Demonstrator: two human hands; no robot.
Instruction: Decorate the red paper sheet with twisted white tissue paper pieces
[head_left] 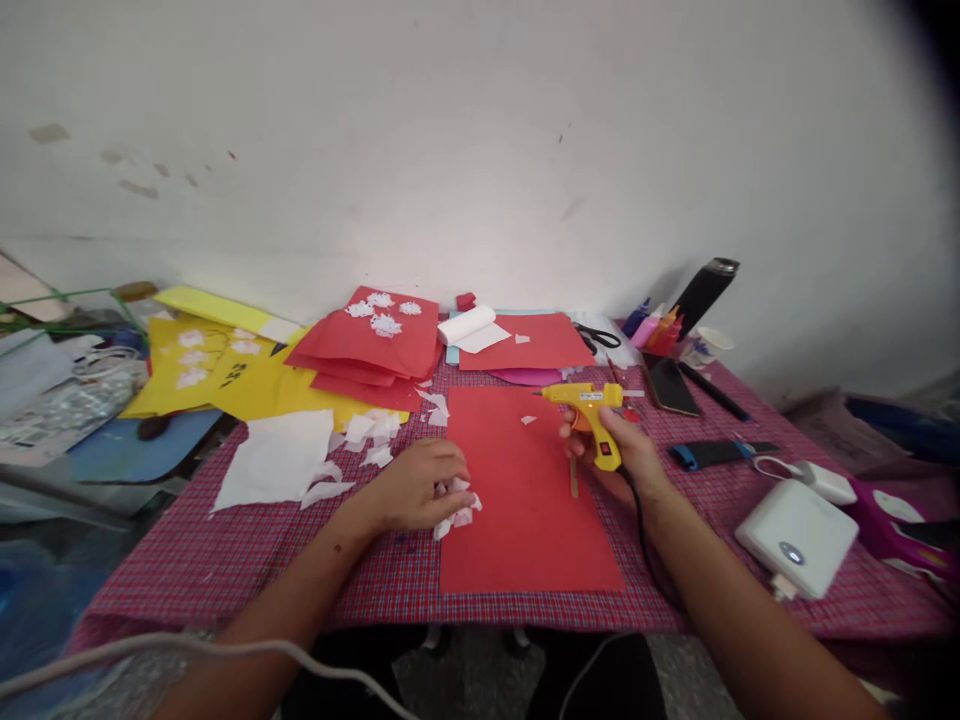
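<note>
In my right hand (630, 445) is a yellow hot glue gun (600, 430), its nozzle pointing left above a red sheet of paper (525, 510). A small wooden stick (574, 477) shows below my right fingers; whether they hold it I cannot tell. My left hand (424, 485) is closed around crumpled white paper scraps (456, 515) at the sheet's left edge. A tiny white scrap (529, 420) lies near the top of the red sheet. Left of my hand are torn paper bits (375, 430) and a larger white sheet (277, 455).
Red papers with white paper flowers (386, 325) lie at the back, beside a white paper roll (466, 326). Yellow papers (255, 385) are at left. On the right are a black bottle (705, 290), a phone (673, 387), a utility knife (705, 454) and a white power bank (795, 535).
</note>
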